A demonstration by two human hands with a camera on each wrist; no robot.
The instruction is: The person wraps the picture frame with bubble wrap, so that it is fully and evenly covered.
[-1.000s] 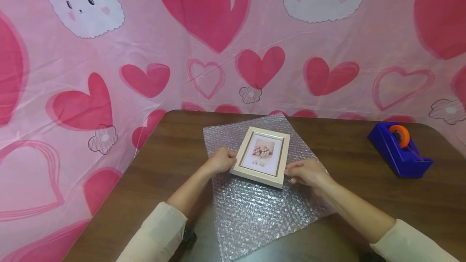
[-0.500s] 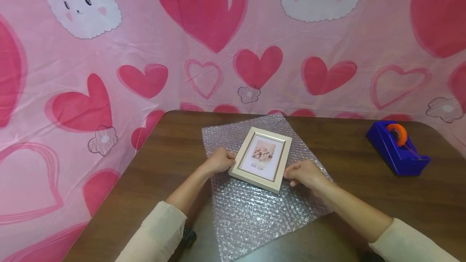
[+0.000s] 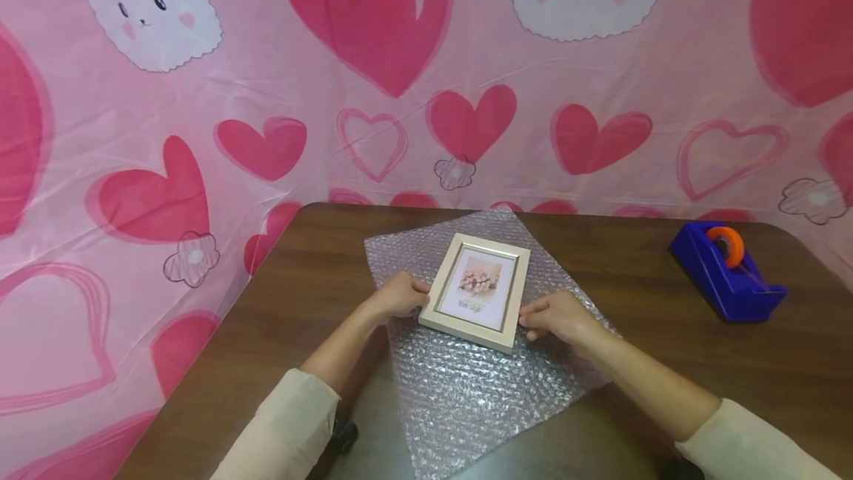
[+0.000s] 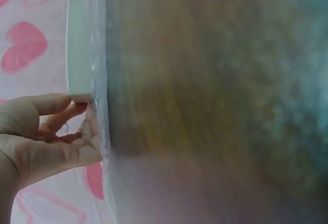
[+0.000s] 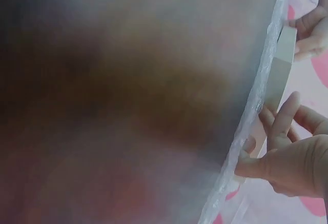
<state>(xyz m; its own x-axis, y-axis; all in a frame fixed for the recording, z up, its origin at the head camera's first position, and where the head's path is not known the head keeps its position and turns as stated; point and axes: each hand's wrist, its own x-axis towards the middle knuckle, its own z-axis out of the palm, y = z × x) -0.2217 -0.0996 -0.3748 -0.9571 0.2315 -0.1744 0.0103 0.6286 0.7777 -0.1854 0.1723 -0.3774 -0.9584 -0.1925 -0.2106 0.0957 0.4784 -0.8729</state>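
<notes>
A cream picture frame (image 3: pixel 435 316) with a flower print lies face up on a sheet of bubble wrap (image 3: pixel 476 398) in the head view. My left hand (image 3: pixel 400 295) holds the frame's left side near its lower corner. In the left wrist view, that hand's (image 4: pixel 46 131) index fingertip meets the frame's pale edge (image 4: pixel 79 39) and the thumb is down at the wrap. On the opposite side, my right hand (image 3: pixel 563 319) grips the frame's edge with bent fingers. The right wrist view shows the right hand's (image 5: pixel 292 157) fingers at the frame's side (image 5: pixel 279 75), thumb against the wrap's edge.
A blue tape dispenser (image 3: pixel 726 272) with an orange-cored roll (image 3: pixel 731 245) stands at the right of the brown wooden table (image 3: pixel 626 258). Behind the table hangs a pink cloth (image 3: pixel 600 72) with hearts. Small dark objects show below both forearms.
The frame has turned slightly, its lower right corner coming a little nearer to me. The bubble wrap has shifted slightly, its near corner moving right. Both hands stay at the frame's sides.
</notes>
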